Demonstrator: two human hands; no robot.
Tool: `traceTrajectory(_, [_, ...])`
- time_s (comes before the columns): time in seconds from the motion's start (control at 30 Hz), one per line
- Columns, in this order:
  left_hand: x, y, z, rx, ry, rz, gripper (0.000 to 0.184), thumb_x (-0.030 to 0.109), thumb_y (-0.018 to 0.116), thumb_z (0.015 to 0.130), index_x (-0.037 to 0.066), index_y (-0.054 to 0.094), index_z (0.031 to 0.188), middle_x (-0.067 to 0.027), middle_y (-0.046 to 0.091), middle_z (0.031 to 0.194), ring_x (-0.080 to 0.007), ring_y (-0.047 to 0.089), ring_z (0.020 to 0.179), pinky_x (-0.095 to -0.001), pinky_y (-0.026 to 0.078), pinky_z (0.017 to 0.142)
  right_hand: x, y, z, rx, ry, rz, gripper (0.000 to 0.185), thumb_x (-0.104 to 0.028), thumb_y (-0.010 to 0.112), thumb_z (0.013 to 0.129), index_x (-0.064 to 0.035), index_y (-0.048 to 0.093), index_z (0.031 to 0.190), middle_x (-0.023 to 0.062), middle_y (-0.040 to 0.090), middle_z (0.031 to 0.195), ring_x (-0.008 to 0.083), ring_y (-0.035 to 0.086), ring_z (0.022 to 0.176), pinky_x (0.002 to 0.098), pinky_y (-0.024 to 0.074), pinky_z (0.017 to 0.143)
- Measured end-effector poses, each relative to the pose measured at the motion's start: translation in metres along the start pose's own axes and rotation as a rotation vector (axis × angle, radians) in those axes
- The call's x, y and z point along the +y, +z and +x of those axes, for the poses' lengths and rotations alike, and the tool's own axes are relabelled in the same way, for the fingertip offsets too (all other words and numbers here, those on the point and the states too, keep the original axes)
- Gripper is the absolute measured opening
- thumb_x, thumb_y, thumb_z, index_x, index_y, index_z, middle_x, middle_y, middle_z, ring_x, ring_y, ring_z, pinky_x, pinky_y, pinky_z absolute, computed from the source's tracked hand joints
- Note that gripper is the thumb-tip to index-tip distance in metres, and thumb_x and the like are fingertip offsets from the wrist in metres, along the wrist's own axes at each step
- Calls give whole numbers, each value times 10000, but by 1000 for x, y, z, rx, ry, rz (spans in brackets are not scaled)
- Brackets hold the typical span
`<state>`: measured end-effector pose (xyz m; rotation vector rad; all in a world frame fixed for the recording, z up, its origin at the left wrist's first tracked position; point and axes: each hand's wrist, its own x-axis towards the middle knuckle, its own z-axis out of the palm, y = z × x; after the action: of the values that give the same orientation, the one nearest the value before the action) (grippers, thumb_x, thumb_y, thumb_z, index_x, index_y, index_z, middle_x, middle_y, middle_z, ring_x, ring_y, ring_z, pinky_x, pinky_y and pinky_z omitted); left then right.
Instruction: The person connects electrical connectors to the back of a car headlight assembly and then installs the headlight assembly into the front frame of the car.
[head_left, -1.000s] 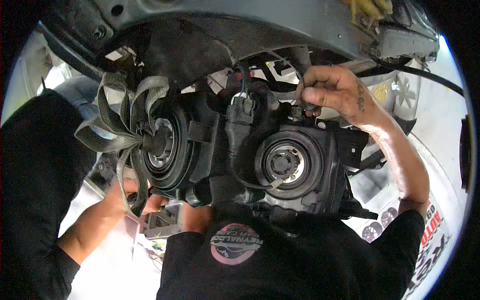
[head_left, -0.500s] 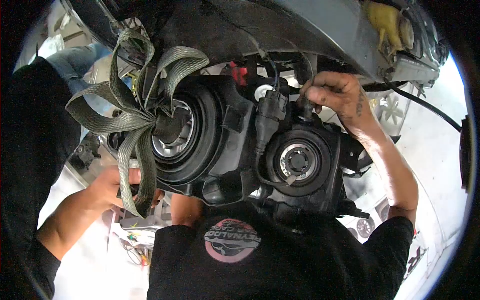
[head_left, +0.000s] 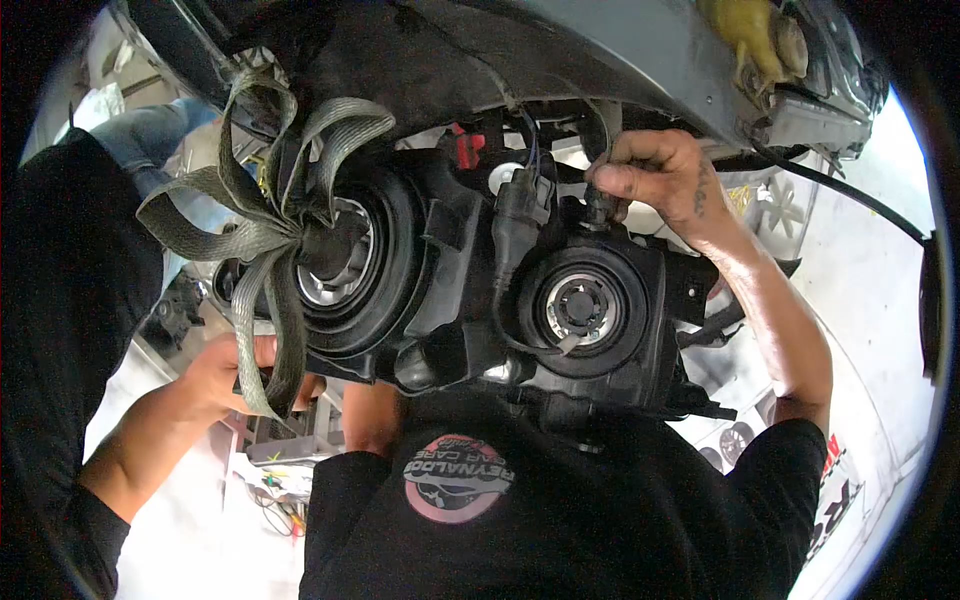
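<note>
My right hand [head_left: 650,180] pinches a black wire connector [head_left: 598,208] at the top edge of the headlight assembly [head_left: 440,240], whose back faces me. Only a piece of my left arm [head_left: 372,418] shows, passing up behind the headlight; that hand is hidden. Braided metal straps [head_left: 185,222] fan out from the bulb in the large round opening. In the smaller opening sits another bulb [head_left: 582,308], with a cable leading from it to a black plug [head_left: 520,215].
Above hangs the grey car body panel [head_left: 640,60], with a yellow part [head_left: 750,40] at upper right. A co-worker's hand [head_left: 235,375] is at the headlight's lower left, partly behind a strap. A black cable [head_left: 840,190] runs along the right.
The headlight and the car body have shifted slightly left in view. My right hand has moved a little left with them and still pinches the connector.
</note>
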<state>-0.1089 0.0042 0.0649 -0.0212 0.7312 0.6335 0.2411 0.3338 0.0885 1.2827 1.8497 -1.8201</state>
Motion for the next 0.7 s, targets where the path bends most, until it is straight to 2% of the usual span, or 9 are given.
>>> traceTrajectory(0.03, [0,0,-1,-10,49,130,370,275,484,1060,-56,640,1001,-144,671,891,-227,632,820,-356,481,748,0,1,-1,19,-24,-74,257,-239,768,891,-8,691,808,35,638,687,91,597,669,281,470,638])
traceTrajectory(0.1, [-2,-2,0,-20,58,169,362,267,486,1060,-56,638,999,-143,669,889,-227,628,815,-355,479,749,-1,3,-3,26,-41,-118,263,-241,763,895,-10,682,798,31,626,674,83,581,659,281,458,628])
traceTrajectory(0.23, [-3,-8,3,-41,-21,-87,346,244,481,1061,-57,639,994,-138,664,880,-223,621,810,-351,474,747,-4,4,-6,15,-43,-95,276,-252,755,903,-15,672,786,18,603,654,74,547,643,281,432,605])
traceTrajectory(0.37, [8,-2,3,-54,-64,-162,265,195,595,1007,-64,648,1011,-124,668,884,-211,626,821,-347,480,747,-5,2,-8,4,0,-141,286,-265,748,909,-17,673,788,9,596,650,70,536,635,272,421,590])
traceTrajectory(0.53, [9,-3,-3,-19,32,103,310,137,785,853,-70,658,1045,-108,679,903,-195,634,816,-337,492,753,-2,3,-9,-12,-36,-112,284,-269,739,918,-15,687,801,4,591,649,64,532,624,259,417,585])
traceTrajectory(0.7, [17,4,-6,-1,-30,71,319,118,813,817,-56,670,1043,-91,673,908,-183,628,806,-323,488,737,1,4,-8,10,-81,-95,298,-283,719,934,-15,686,809,7,584,641,71,530,600,260,415,564])
